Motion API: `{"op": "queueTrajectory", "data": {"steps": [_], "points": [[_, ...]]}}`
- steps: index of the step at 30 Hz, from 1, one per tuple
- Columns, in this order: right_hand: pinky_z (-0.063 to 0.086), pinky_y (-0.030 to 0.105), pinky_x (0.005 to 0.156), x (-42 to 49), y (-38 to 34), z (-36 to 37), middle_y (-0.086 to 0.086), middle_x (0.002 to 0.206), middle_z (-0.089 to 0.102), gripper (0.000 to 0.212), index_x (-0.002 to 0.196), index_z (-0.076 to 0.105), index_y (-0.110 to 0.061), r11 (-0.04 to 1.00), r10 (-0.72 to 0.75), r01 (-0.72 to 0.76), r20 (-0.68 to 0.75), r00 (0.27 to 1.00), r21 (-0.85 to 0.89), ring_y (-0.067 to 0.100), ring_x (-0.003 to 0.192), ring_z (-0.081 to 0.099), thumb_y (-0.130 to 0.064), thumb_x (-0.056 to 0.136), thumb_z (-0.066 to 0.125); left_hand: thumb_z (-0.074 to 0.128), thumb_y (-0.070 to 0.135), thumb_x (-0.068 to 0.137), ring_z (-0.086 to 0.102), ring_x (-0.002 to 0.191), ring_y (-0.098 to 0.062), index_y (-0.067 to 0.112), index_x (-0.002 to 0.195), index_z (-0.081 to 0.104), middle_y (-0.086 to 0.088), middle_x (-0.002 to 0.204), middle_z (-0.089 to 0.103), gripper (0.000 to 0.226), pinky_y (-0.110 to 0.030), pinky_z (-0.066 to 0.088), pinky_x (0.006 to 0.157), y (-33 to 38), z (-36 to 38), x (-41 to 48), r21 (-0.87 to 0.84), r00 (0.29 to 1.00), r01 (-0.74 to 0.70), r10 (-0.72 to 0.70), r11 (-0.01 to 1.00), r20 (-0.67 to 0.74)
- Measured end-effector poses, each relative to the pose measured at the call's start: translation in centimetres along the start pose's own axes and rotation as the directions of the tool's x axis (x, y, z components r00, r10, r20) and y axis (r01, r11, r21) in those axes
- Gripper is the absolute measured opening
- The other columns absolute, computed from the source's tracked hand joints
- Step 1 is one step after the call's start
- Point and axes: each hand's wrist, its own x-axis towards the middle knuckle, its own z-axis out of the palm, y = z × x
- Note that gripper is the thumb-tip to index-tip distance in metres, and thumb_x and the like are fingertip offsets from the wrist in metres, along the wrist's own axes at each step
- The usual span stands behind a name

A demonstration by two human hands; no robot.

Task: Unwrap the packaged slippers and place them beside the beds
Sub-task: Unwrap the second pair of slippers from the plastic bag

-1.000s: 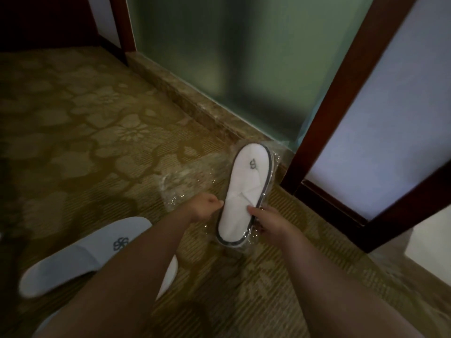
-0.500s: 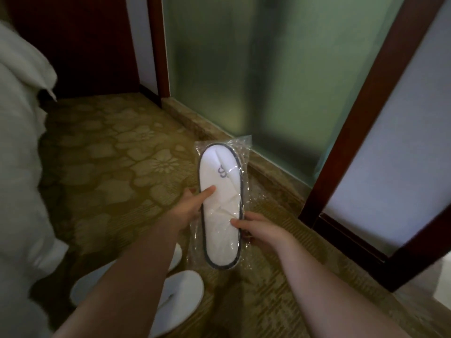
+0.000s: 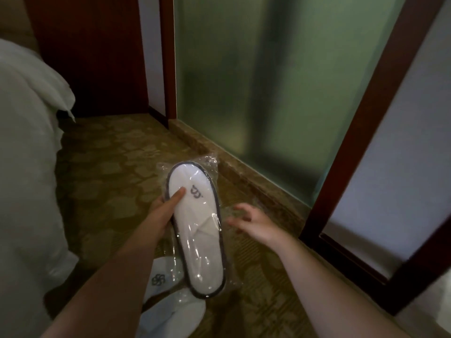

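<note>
Holding wrapped slippers (image 3: 195, 230), left hand (image 3: 162, 211); right hand (image 3: 253, 222) spread, apart; loose slippers (image 3: 168, 311) below, bed (image 3: 26, 172) left.

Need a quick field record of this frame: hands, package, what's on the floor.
left hand: grips wrapped slippers, thumb on top
right hand: open, off the package
wrapped slippers: white, dark trim, still in clear plastic, held above floor
loose slippers: white, unwrapped, on carpet beside bed

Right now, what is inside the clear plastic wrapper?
White slippers with dark trim fill the clear wrapper, held by the left hand. Whether one or two are stacked cannot be seen.
</note>
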Motion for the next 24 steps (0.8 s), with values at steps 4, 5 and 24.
{"op": "queueTrajectory", "data": {"steps": [4, 5, 24], "points": [[0.045, 0.024, 0.078, 0.0, -0.1, -1.5, -0.003, 0.13, 0.052, 0.06, 0.139, 0.034, -0.035, 0.985, -0.109, 0.143, -0.296, 0.949, 0.097, 0.013, 0.109, 0.054, -0.032, 0.086, 0.062, 0.074, 0.039, 0.074, 0.066, 0.085, -0.028, 0.013, 0.098, 0.064, -0.012, 0.099, 0.069, 0.037, -0.039, 0.054, 0.078, 0.2, -0.1, -0.3, 0.134, 0.998, -0.04, 0.035, 0.99, 0.043], [0.049, 0.027, 0.081, 0.0, -0.1, -1.7, -0.002, 0.133, 0.049, 0.062, 0.14, 0.032, -0.036, 0.978, -0.133, 0.18, -0.349, 0.928, 0.105, 0.014, 0.11, 0.054, -0.03, 0.086, 0.062, 0.073, 0.04, 0.074, 0.067, 0.086, -0.028, 0.011, 0.1, 0.067, -0.013, 0.099, 0.07, 0.039, -0.039, 0.055, 0.08, 0.2, -0.1, -0.3, 0.151, 0.998, -0.048, 0.04, 0.987, 0.052], [0.045, 0.037, 0.101, -0.4, -0.2, -1.8, -0.005, 0.14, 0.047, 0.043, 0.126, 0.055, -0.03, 0.908, -0.414, 0.342, -0.38, 0.827, -0.243, 0.01, 0.119, 0.05, -0.022, 0.085, 0.064, 0.056, 0.065, 0.076, 0.056, 0.109, -0.034, 0.015, 0.135, 0.047, -0.015, 0.131, 0.056, 0.078, -0.049, 0.043, 0.101, -0.3, 1.8, -1.5, 0.445, 0.982, 0.049, -0.125, 0.894, 0.143]]}}
